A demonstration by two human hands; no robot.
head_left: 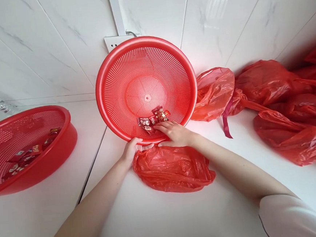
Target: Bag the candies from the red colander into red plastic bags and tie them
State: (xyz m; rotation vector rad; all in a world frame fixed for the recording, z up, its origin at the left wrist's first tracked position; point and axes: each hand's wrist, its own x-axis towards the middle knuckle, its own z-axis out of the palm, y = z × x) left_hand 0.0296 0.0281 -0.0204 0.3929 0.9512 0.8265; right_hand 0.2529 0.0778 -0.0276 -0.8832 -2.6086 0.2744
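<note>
A round red mesh basket (143, 66) leans tilted against the tiled wall, its inside facing me. Several small red wrapped sweets (154, 120) lie at its lower rim. My left hand (131, 149) grips that lower rim, thumb over the edge. My right hand (174, 132) reaches into the basket, its fingers curled on the sweets. A flat red plastic bag (174, 168) lies on the white counter just below both hands.
A second red mesh basket (25, 143) holding several sweets sits at the left on the white counter (155, 221). Several filled red plastic bags (277, 105) are heaped at the right against the wall. A white socket (111, 43) is behind the tilted basket.
</note>
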